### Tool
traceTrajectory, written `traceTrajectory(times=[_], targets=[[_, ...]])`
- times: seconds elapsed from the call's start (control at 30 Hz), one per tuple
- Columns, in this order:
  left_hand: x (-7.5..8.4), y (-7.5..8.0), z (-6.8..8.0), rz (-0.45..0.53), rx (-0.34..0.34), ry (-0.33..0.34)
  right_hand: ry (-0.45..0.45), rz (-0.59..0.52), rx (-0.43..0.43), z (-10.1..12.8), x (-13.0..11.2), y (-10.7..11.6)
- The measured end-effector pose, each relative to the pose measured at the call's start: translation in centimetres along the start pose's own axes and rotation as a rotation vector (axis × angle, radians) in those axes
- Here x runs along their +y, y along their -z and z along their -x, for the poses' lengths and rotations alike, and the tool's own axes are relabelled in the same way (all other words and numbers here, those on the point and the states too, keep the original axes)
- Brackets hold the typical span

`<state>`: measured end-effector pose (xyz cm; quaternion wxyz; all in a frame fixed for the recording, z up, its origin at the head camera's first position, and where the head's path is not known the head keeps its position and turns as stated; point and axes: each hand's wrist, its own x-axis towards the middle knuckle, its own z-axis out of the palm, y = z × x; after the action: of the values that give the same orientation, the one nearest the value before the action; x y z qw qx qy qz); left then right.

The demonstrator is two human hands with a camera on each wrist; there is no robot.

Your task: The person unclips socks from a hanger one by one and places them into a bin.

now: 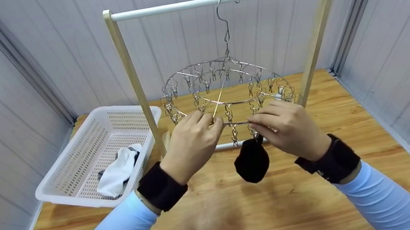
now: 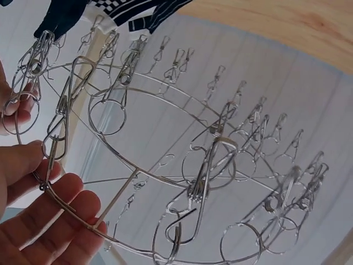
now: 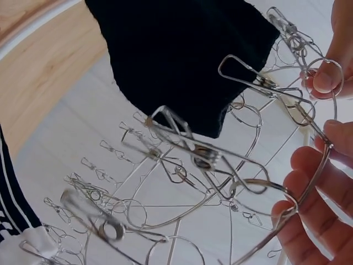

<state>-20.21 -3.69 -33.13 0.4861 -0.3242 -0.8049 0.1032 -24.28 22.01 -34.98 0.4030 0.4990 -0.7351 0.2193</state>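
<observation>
Left hand: our left hand [image 1: 192, 143] pinches the ring of the clip hanger [image 1: 225, 87], steadying it.
Right hand: our right hand [image 1: 289, 128] pinches a clip, probably gripping the black sock [image 1: 252, 159] hanging below.
Basket: the white basket [image 1: 77, 188] holds more laundry.
Writing: none readable.

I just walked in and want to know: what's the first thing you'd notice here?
A round metal clip hanger dangles from a white rail, right in the middle. Both hands, the left hand and the right hand, hold its front rim, where a black sock hangs. A white basket with laundry sits to the left.
</observation>
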Motion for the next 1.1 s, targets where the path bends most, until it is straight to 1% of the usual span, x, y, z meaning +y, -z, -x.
traceTrajectory(times=[0.13,0.23,0.33,0.43,0.53,0.63,0.83,0.9,0.97,1.1], targets=[[-0.6,-0.1,0.4,0.008,-0.024,0.009,-0.04,-0.056,0.036,0.1,-0.2,0.4],[-1.0,-0.2,0.7,0.032,-0.048,0.021,-0.053,-0.077,0.072,0.3,-0.4,0.6],[-1.5,-0.5,1.1,0.056,-0.058,0.037,-0.058,-0.098,0.102,0.6,-0.8,0.7],[-1.9,-0.8,1.4,0.078,-0.063,0.049,-0.068,-0.129,0.106,1.0,-1.3,0.5],[-2.2,-0.9,1.6,0.091,-0.069,0.052,-0.09,-0.151,0.076,1.5,-1.8,0.1],[-2.4,-0.9,1.6,0.096,-0.066,0.055,-0.137,-0.152,0.022,1.9,-2.3,-0.4],[-2.6,-1.0,1.7,0.11,-0.052,0.062,-0.296,-0.137,-0.085,2.7,-3.5,-1.4],[-2.6,-0.9,1.7,0.116,-0.051,0.059,-0.345,-0.149,-0.1,2.8,-3.8,-1.7],[-2.5,-0.9,1.6,0.118,-0.049,0.057,-0.376,-0.167,-0.103,2.8,-3.9,-2.0],[-2.5,-0.9,1.6,0.119,-0.049,0.056,-0.41,-0.217,-0.104,2.8,-3.9,-2.9]])
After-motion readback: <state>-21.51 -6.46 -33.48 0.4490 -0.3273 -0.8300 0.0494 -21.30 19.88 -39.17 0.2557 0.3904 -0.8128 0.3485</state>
